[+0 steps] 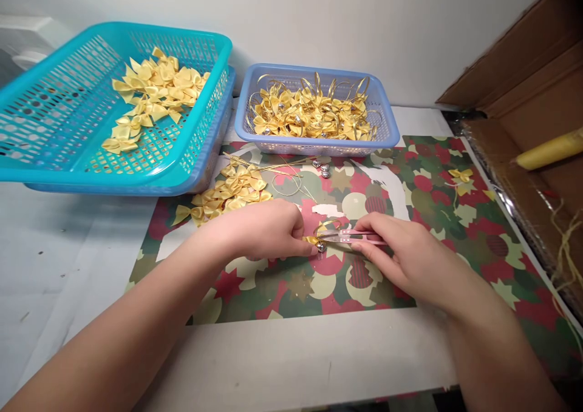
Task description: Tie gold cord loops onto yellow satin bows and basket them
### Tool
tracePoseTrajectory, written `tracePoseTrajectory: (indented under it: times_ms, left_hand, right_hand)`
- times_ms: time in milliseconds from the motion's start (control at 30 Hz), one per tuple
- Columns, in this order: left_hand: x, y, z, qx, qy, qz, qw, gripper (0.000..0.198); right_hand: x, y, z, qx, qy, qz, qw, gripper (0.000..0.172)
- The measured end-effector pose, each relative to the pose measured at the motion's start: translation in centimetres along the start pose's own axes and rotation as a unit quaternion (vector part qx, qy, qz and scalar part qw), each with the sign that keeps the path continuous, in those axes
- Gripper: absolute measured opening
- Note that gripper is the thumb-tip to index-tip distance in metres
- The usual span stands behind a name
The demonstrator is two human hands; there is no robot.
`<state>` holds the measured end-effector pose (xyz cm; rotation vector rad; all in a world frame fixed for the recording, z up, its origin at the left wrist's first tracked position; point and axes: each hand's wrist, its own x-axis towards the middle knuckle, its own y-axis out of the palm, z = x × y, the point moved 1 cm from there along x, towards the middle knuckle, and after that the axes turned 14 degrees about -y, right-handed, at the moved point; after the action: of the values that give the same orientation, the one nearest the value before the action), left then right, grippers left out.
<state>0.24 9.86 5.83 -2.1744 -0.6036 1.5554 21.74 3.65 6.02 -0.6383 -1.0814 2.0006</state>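
My left hand point(262, 229) is closed in a pinch on a small gold ribbon bow point(311, 240) with a silver bell point(321, 247), pressed to the patterned paper point(410, 193). My right hand point(401, 254) is closed round pink thread snips point(350, 237), whose tips point left at the bow and a gold cord loop point(328, 224). A pile of loose gold bows point(232, 195) lies just beyond my left hand.
A turquoise basket point(54, 127) with gold bows stands at the back left. A blue basket point(392, 134) of bows with cords and bells sits behind centre. Two loose bells point(322, 168), a single bow point(461, 174) and a cardboard box point(523, 96) with a yellow roll lie right.
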Motion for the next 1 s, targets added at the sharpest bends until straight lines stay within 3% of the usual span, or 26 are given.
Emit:
tracePoseTrajectory:
  times_ms: [233,567,1000]
  left_hand:
    - [0.09,0.05,0.26,0.005,0.008,-0.007,1.0,0.044]
    - [0.14,0.04,0.14,0.022,0.004,-0.008,1.0,0.045]
    - [0.23,0.1,0.25,0.026,0.006,-0.011,1.0,0.044]
  right_hand:
    - [-0.27,-0.28,0.53,-0.002,-0.058,-0.026,0.998,0.028]
    - [-0.21,-0.87,0.08,0.014,-0.047,-0.047,0.998,0.026]
    - [-0.31,-0.33,0.38,0.01,-0.092,-0.068,0.993,0.017]
